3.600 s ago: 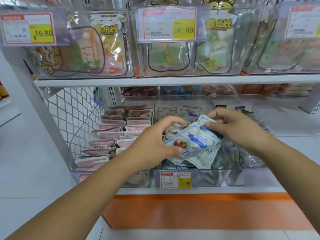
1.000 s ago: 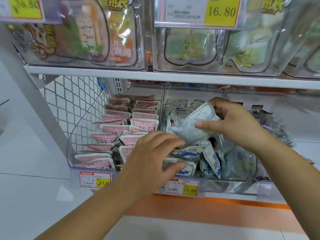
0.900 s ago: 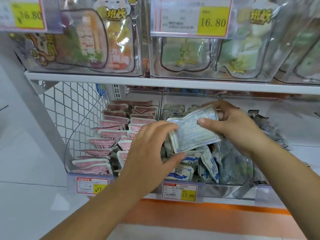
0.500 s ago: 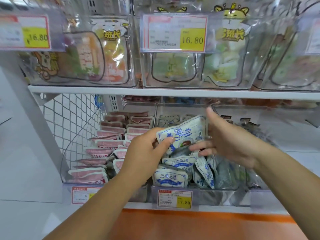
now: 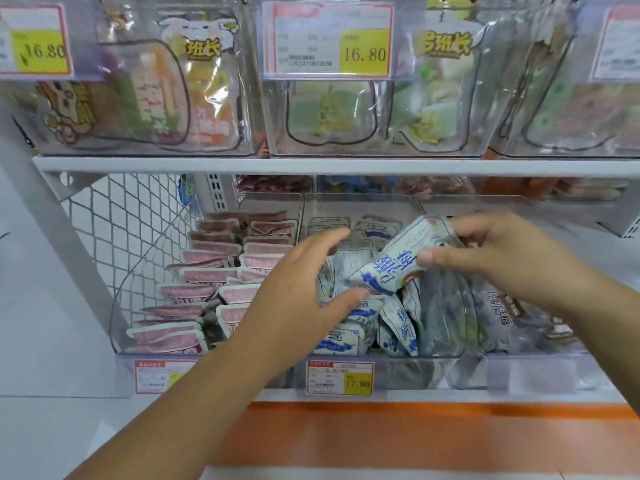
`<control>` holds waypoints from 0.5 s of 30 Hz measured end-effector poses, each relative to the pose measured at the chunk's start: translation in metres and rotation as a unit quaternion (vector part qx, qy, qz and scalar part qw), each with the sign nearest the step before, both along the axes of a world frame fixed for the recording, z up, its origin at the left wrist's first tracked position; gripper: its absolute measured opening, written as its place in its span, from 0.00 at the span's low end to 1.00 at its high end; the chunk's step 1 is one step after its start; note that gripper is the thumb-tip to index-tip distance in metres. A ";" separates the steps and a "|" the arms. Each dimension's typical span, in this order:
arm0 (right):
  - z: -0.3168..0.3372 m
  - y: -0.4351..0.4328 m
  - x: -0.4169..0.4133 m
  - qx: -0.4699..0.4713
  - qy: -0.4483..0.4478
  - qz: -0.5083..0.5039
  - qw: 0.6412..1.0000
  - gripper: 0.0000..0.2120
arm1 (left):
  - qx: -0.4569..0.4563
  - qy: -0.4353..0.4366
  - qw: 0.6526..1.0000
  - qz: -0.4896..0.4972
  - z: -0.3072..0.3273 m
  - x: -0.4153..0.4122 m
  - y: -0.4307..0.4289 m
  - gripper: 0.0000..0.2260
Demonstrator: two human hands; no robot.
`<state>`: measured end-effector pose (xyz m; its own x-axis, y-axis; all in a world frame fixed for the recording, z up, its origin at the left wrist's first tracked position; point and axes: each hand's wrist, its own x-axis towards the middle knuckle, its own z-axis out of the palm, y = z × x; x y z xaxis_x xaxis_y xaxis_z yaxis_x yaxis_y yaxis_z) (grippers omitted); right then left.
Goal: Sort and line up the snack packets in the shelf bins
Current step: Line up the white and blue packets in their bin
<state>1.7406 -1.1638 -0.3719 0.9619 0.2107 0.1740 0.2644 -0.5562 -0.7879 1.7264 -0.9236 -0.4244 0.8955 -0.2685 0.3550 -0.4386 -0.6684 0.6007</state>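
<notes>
— How far along is this sorting getting, would you say?
— Partway, I'm guessing. The pink packets (image 5: pixel 211 275) in the left bin (image 5: pixel 121 355) are already sitting in two fairly tidy rows, and the back of the middle bin (image 5: pixel 422 371) is looking lined up too. Its front is lagging: the loose packets (image 5: pixel 394 327) there are leaning every which way
— And the one up in the air?
— The right hand (image 5: pixel 491 258) is gripping a white-and-blue packet (image 5: pixel 391 265) by its upper end, thumb pressing on the front, fingers curling round behind. It's hanging tilted over that jumble, between the two hands
— Is the left hand (image 5: pixel 304 292) helping?
— It's reaching in spread wide, holding nothing, thumb sitting right at the packet's lower corner; whether it's touching, I can't tell. The right bin (image 5: pixel 540 374) is looking too blurred to judge
</notes>
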 end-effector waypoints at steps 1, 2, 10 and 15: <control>-0.005 -0.001 -0.003 0.034 0.009 0.002 0.999 0.10 | -0.047 0.033 0.998 -0.017 -0.001 -0.001 -0.003 0.30; -0.012 -0.001 -0.005 0.080 0.018 -0.001 0.997 0.10 | -0.104 0.071 0.992 -0.031 -0.002 -0.002 -0.006 0.28; -0.023 -0.003 -0.012 0.088 0.020 0.023 0.996 0.20 | -0.236 0.038 0.970 -0.039 0.011 0.005 -0.013 0.07; -0.020 -0.023 -0.010 0.055 -0.017 -0.036 0.998 0.12 | 0.066 -0.030 0.989 -0.132 0.007 0.008 -0.020 0.06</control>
<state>1.7309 -1.1867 -0.3920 0.9670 0.1190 0.2251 0.2544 -0.4855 -0.8364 1.7344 -0.9440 -0.4178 0.7666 -0.5374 0.3513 -0.6401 -0.5970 0.4836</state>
